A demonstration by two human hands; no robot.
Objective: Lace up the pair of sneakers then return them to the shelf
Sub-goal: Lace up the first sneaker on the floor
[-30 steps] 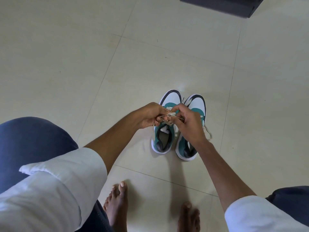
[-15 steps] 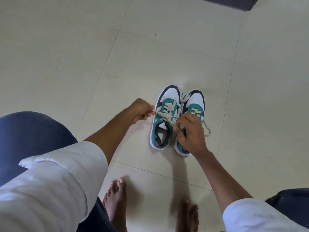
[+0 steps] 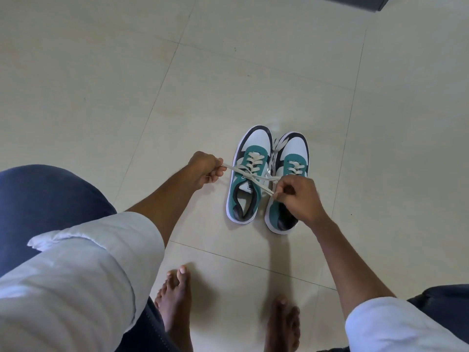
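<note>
Two teal, white and black sneakers stand side by side on the floor, toes pointing away. The left sneaker (image 3: pixel 247 174) has a cream lace (image 3: pixel 256 177) threaded up its front, crossed at the tongue. My left hand (image 3: pixel 205 168) grips one lace end, stretched out to the left of the shoe. My right hand (image 3: pixel 298 196) pinches the other end, above the right sneaker (image 3: pixel 291 161) and hiding its opening. The right sneaker's laces show only near the toe.
Pale floor tiles (image 3: pixel 127 85) spread all around the shoes. A dark piece of furniture (image 3: pixel 365 2) sits at the top right corner. My bare feet (image 3: pixel 175 301) rest close below the sneakers, with my knees at both lower sides.
My hands were together over the left sneaker's tongue; they have pulled apart, left hand going left, right hand right, drawing the lace ends taut.
</note>
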